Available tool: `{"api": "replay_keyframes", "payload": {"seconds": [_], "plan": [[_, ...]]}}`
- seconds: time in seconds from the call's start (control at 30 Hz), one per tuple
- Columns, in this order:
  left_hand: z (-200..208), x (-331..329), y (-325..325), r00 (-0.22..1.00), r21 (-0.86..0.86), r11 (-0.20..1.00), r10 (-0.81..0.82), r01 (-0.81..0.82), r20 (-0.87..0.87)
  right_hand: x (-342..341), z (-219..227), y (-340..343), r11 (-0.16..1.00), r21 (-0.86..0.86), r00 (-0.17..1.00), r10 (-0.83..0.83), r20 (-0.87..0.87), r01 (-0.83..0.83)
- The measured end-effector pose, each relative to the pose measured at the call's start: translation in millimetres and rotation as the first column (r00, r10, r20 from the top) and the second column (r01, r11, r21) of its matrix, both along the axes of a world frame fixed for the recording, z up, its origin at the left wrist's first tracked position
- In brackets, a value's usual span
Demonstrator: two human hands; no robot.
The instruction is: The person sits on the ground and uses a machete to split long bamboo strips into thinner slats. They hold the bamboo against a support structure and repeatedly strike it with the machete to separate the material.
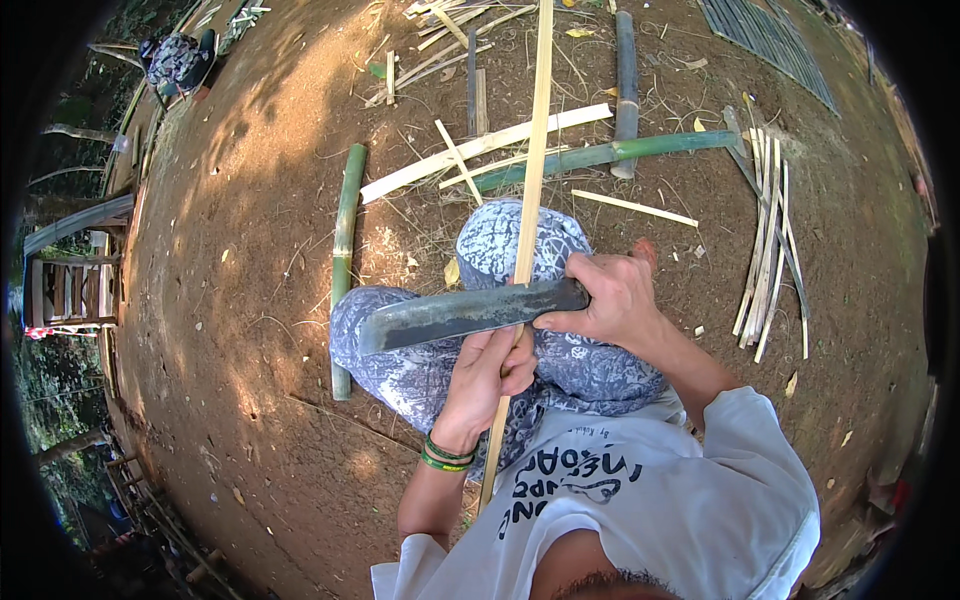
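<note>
My right hand (pixel 612 298) is closed around the handle end of a machete (pixel 450 317), whose broad dark blade lies level across my lap and points left. Under the blade runs a long pale bamboo strip (pixel 535 150), reaching from beside my body out past the far edge of the view. My left hand (pixel 490 365) grips this strip just below the blade, its fingers wrapped round it. The blade crosses over the strip and appears to touch it; the exact contact is hidden. My knees in patterned trousers (pixel 390 350) are bent beneath both hands.
Ahead on the dirt lie a green bamboo piece (pixel 670 146), a grey bamboo length (pixel 627 90) and a wide split strip (pixel 480 152). A green pole (pixel 345 250) rests left. Several thin strips (pixel 768 240) are bundled right. A person (pixel 182 62) sits far left.
</note>
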State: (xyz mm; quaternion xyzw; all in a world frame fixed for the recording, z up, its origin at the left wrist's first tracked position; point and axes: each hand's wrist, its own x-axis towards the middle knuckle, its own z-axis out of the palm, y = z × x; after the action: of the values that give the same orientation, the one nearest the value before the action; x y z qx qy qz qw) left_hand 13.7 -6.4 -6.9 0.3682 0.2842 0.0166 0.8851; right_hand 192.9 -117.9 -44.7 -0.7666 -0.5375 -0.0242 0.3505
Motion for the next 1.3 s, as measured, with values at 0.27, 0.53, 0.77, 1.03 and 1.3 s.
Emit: {"api": "replay_keyframes", "payload": {"seconds": [0.27,0.53,0.77,1.03,1.3], "plan": [[1.9,-39.9,-11.3,0.998,0.003,1.0,0.016,-0.016,-0.053,11.7,-4.6,1.2,0.989,-0.084,0.992,-0.123,-0.022,0.12],[0.1,-22.2,-6.6,0.998,-0.102,0.993,0.052,-0.056,-0.035,6.6,15.5,0.6,0.981,-0.195,1.0,0.002,-0.015,-0.005],[6.3,-33.6,-13.7,0.997,-0.021,0.999,0.046,-0.048,-0.058,10.7,10.3,2.2,0.977,-0.209,0.998,-0.054,-0.041,0.045],[14.1,-53.8,-12.0,1.0,0.031,0.999,-0.016,0.017,-0.024,33.2,-6.0,2.1,0.985,-0.111,0.989,-0.14,-0.037,0.136],[25.2,-76.3,-14.9,1.0,0.415,0.91,-0.006,0.016,-0.024,117.3,7.4,-14.9,0.907,-0.085,0.825,-0.411,-0.388,0.412]]}}
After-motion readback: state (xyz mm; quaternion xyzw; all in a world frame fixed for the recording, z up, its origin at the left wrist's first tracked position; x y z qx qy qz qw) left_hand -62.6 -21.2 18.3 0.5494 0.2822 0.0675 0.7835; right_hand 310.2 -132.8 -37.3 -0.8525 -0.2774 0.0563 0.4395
